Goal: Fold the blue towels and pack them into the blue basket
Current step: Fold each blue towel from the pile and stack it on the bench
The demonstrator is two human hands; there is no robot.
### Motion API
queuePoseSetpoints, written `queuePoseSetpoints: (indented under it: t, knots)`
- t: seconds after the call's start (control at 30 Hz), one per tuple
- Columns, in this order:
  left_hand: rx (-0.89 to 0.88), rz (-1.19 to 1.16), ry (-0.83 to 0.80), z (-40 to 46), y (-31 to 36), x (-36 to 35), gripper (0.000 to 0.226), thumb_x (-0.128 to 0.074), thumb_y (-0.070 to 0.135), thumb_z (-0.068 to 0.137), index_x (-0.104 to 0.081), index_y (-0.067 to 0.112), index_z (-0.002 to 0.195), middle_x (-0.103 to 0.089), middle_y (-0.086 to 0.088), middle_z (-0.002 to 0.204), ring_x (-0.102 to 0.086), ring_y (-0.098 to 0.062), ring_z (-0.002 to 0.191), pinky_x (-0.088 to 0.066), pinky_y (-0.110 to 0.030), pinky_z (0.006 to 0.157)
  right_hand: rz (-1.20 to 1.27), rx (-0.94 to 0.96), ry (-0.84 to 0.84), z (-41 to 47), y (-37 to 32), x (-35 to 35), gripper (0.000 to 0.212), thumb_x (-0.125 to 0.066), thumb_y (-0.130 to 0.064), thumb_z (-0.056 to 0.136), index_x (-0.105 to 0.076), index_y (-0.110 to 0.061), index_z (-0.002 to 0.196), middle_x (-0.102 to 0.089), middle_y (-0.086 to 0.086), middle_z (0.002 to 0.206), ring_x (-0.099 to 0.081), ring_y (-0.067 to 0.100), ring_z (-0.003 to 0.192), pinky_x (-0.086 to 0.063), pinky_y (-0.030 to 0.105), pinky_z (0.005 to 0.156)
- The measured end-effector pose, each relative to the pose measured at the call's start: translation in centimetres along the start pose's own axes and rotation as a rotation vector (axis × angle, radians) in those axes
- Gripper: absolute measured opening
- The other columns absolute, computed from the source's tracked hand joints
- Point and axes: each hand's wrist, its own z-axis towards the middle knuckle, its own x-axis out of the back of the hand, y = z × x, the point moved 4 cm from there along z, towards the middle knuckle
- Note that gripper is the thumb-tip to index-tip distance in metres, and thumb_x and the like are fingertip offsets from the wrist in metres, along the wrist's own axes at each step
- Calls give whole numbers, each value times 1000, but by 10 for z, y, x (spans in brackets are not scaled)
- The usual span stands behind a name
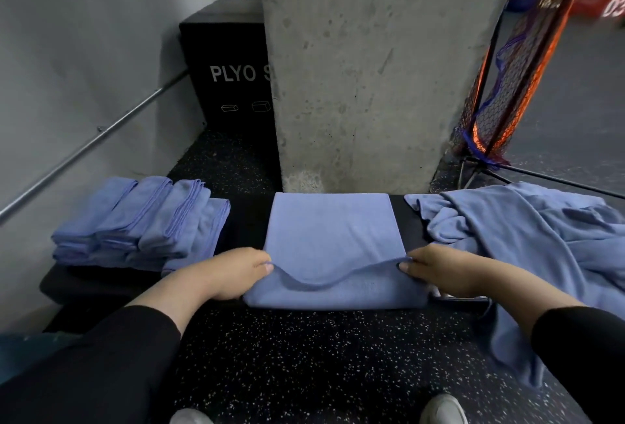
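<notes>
Pinching the near edge of a blue towel [333, 237], my 2 hands sit at its opposite corners: the left hand [233, 275] has thumb and fingers closed on the left corner, the right hand [436, 271] grips the right corner the same way. Between them the lifted edge sags in a shallow curve above the layer beneath. This towel lies flat on the black desk [243, 220], straight ahead of me, its far edge reaching toward the concrete pillar [365, 68].

On the desk to my left stands a stack of folded towels [142, 224], several bundles side by side, well apart from the one I hold. To my right a heap of unfolded towels [527, 237] is piled loosely, one of them draping over the desk edge toward the speckled floor [304, 356].

I see no basket that I can make out from this view. A black plyo box [226, 61] stands behind the pillar on the left, and an orange and blue net [500, 85] leans at the right.
</notes>
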Motion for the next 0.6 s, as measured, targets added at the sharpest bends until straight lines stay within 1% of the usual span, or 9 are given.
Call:
queuePoseSetpoints:
  t: [0.1, 0.17, 0.2, 0.27, 0.33, 0.4, 0.43, 0.5, 0.6]
  knots:
    - [88, -268, -275, -18, 2, -18, 28, -42, 26, 107, -49, 14, 83, -55, -8, 66, -59, -21, 52, -52, -31, 56, 139, -113, -213, -16, 1, -9, 33, -48, -44, 102, -56, -12, 96, -61, 10, 74, -59, 23, 54, -48, 25, 54]
    - [120, -473, -324, -26, 1, -20, 27, -43, 22, 108, -50, 13, 83, -52, -6, 61, -53, -18, 48, -49, -27, 50, 244, -110, -189, -17, 2, -7, 36, -51, -41, 102, -57, -6, 99, -54, 8, 66, -52, 19, 50, -45, 25, 53]
    - [107, -537, -284, -27, 2, -16, 27, -44, 21, 107, -52, 13, 83, -52, -5, 60, -51, -16, 47, -46, -26, 48, 270, -78, -124, -15, 0, -2, 37, -52, -40, 101, -58, -4, 94, -51, 5, 62, -49, 18, 50, -43, 26, 52]
    - [46, -671, -106, -21, 4, -2, 26, -46, 20, 107, -55, 13, 83, -50, -3, 60, -46, -14, 48, -40, -24, 46, 318, -16, 48, -6, -4, 8, 41, -52, -39, 101, -58, 1, 89, -48, 1, 59, -46, 15, 53, -39, 27, 54]
    - [-10, -788, 160, -7, -2, 16, 25, -48, 23, 105, -55, 15, 82, -49, -3, 65, -46, -17, 56, -39, -28, 51, 386, -26, 264, 5, -7, 22, 40, -51, -35, 103, -61, 3, 93, -52, 4, 64, -49, 15, 56, -40, 30, 56]
    - [-13, -706, 441, 10, -10, 31, 26, -50, 33, 101, -56, 18, 79, -56, -2, 70, -54, -25, 67, -47, -36, 65, 387, -63, 455, 17, -11, 33, 39, -49, -36, 103, -66, -2, 98, -62, 10, 73, -59, 21, 65, -45, 32, 61]
    - [16, -641, 537, 18, -13, 36, 25, -50, 36, 100, -59, 18, 83, -63, -2, 75, -60, -27, 75, -50, -39, 73, 369, -82, 522, 23, -14, 38, 40, -47, -38, 103, -66, -3, 99, -64, 11, 76, -61, 24, 69, -45, 34, 63]
    - [81, -534, 667, 32, -11, 39, 19, -50, 30, 103, -65, 21, 94, -68, 0, 83, -63, -23, 83, -49, -36, 78, 279, -122, 600, 37, -20, 42, 41, -44, -36, 105, -64, -2, 94, -61, 10, 75, -56, 20, 67, -35, 36, 58]
    - [94, -426, 744, 50, 1, 37, 19, -49, 24, 104, -66, 18, 98, -66, 1, 86, -58, -20, 84, -39, -32, 72, 258, -84, 596, 61, -23, 36, 40, -43, -30, 105, -59, 0, 84, -60, 11, 74, -57, 31, 77, -26, 36, 61]
